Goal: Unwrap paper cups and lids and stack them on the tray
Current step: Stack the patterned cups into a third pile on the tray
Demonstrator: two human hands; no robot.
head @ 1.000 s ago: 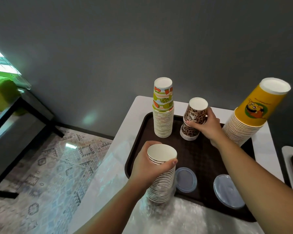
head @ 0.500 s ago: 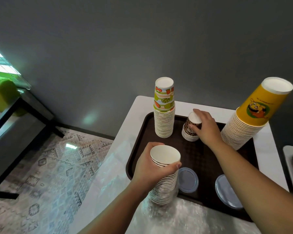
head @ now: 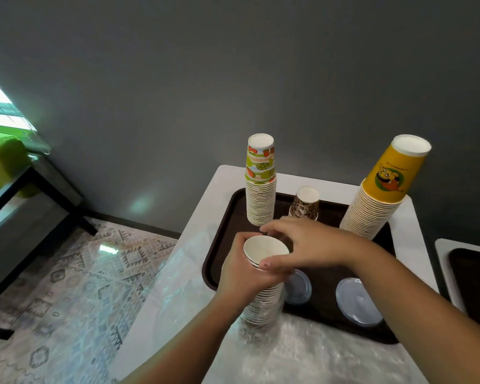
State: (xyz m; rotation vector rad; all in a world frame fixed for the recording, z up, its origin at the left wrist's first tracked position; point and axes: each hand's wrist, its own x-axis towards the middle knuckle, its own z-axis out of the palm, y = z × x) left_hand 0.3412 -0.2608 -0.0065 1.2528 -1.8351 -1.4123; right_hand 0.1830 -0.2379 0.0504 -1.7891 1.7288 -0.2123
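The left hand (head: 243, 275) wraps its fingers round an upright stack of cups (head: 263, 286) at the tray's (head: 227, 217) near-left edge on the bench (head: 205, 206). The right hand (head: 311, 245) arches over the rim, fingers pinching the top cup (head: 265, 249).

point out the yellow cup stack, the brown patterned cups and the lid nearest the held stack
yellow cup stack (head: 391, 178): head view, printed side of the top cup
brown patterned cups (head: 304, 207): head view, side of the top cup
nearest lid (head: 299, 288): head view, its flat top

Grey wall (head: 233, 79), patterned rug (head: 75, 278), green seat (head: 3, 162), dark-framed bench (head: 34, 206), white table (head: 161, 314)
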